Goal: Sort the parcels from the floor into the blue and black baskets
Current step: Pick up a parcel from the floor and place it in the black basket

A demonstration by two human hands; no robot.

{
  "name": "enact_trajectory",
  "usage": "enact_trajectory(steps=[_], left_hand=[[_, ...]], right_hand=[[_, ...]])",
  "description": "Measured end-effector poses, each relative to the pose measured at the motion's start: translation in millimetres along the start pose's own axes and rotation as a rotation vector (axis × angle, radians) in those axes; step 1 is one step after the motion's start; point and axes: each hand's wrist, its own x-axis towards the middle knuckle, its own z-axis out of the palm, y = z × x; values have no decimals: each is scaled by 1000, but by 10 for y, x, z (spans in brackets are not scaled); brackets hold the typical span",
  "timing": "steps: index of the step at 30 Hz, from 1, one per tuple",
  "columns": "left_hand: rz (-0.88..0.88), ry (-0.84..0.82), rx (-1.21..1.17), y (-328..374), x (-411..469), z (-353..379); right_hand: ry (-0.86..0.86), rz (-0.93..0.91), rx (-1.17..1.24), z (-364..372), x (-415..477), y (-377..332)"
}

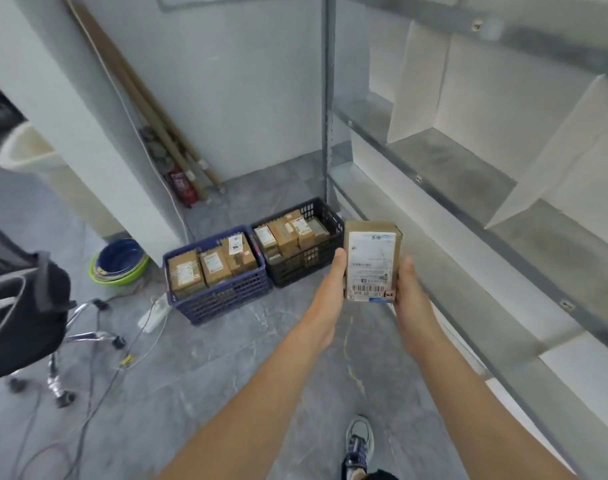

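Both arms reach straight out in front. The left hand [332, 282] holds the left side of a brown parcel [371, 259], with its thumb up along the edge. The right hand [409, 289] holds the right side the same way. The parcel stands up in the air between them. Past the hands, on the grey floor [226, 375], a blue basket [226, 296] and a black basket [306, 266] sit side by side, both full of other parcels [212, 265]. A metal shelf [468, 174] stands on the right.

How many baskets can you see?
2. The blue basket sits on the floor; the black basket is right beside it, nearer the metal shelf. No others show.
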Motion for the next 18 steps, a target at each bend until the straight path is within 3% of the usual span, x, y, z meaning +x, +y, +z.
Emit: enact_trajectory(steps=[10, 18], left_hand=[[-217, 165, -44, -14, 1313, -261], [-358, 208, -7, -160, 2672, -766]], right_hand=[[-117, 239, -82, 147, 1464, 33], [-86, 356, -137, 446, 2778, 154]])
